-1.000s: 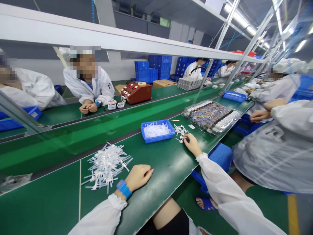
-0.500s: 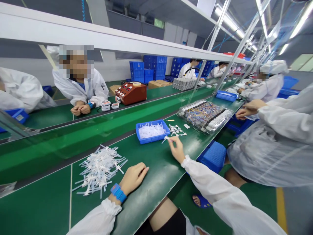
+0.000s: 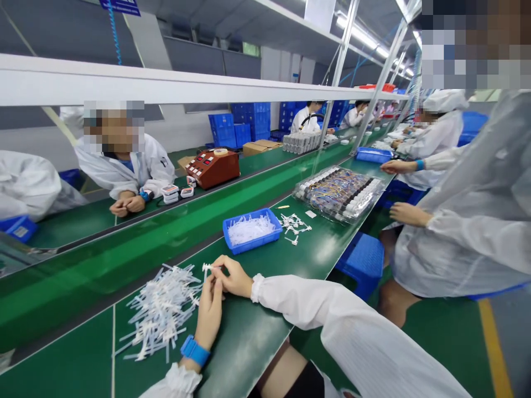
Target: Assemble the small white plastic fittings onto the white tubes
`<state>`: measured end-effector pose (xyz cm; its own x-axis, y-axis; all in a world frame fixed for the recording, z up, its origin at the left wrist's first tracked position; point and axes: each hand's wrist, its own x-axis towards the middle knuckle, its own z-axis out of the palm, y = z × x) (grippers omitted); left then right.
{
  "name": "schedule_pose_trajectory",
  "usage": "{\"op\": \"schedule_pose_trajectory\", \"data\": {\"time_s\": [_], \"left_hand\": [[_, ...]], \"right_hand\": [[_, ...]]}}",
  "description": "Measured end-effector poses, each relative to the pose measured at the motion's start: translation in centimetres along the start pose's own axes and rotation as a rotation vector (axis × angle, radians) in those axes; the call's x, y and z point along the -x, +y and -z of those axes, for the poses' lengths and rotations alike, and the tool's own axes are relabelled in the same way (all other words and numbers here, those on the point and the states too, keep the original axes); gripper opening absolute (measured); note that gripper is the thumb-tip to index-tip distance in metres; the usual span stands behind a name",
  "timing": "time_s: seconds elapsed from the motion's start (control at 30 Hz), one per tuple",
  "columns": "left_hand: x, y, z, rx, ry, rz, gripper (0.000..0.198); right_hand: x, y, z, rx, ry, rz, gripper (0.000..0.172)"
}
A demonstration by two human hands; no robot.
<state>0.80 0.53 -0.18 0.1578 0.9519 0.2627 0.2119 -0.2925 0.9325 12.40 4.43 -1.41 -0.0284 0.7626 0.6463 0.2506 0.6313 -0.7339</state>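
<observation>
My right hand [image 3: 233,276] pinches a small white plastic piece [image 3: 206,268] just right of a heap of white plastic strips [image 3: 160,309] on the green bench. My left hand [image 3: 209,312], with a blue wristband [image 3: 192,350], lies beside it, fingers stretched toward the piece and touching the right hand. A blue tray [image 3: 251,230] holding more white strips sits farther along the bench. A few loose white pieces [image 3: 294,224] lie to the right of that tray.
A clear tray of wired parts [image 3: 338,191] sits beyond the blue tray. A green conveyor belt [image 3: 136,235] runs along the bench. Across it a person in white leans on the far bench by a brown box [image 3: 214,167]. Another person stands close at my right, over a blue stool [image 3: 360,260].
My right hand drew back from the loose pieces by the blue tray, carrying one white piece to the heap. My left hand turned and stretched its fingers to meet it.
</observation>
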Motion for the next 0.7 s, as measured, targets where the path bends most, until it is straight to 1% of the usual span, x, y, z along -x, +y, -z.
{"op": "schedule_pose_trajectory", "data": {"time_s": [0.1,0.23,0.3,0.37,0.47,0.53,0.6,0.67,0.7], "left_hand": [[-0.5,-0.5,0.5,0.082,0.149,0.033,0.042],[-0.6,-0.9,0.7,0.136,0.270,0.048,0.041],[-0.6,-1.0,0.8,0.149,0.294,0.055,0.040],[-0.6,-0.8,0.7,0.166,0.288,0.048,0.035],[-0.6,-0.5,0.7,0.175,0.263,0.033,0.028],[-0.5,-0.4,0.6,0.153,0.230,0.030,0.026],[-0.4,-0.3,0.5,0.123,0.166,0.031,0.025],[-0.1,-0.4,0.3,0.102,0.090,0.035,0.025],[0.0,-0.5,0.2,0.095,0.054,0.039,0.025]], "right_hand": [[-0.3,0.2,-0.1,0.035,-0.071,0.071,0.009],[-0.2,0.1,0.1,0.083,-0.180,0.156,0.006],[-0.2,0.0,0.2,0.096,-0.217,0.192,0.007],[-0.4,0.0,0.6,0.119,-0.253,0.237,0.008],[-1.5,0.3,2.0,0.191,-0.274,0.314,0.009],[-2.7,0.7,3.4,0.284,-0.224,0.339,0.009],[-3.9,1.3,5.2,0.417,-0.102,0.318,0.013],[-5.1,1.9,7.0,0.576,0.040,0.218,0.020],[-5.5,2.2,7.8,0.657,0.076,0.128,0.023]]}}
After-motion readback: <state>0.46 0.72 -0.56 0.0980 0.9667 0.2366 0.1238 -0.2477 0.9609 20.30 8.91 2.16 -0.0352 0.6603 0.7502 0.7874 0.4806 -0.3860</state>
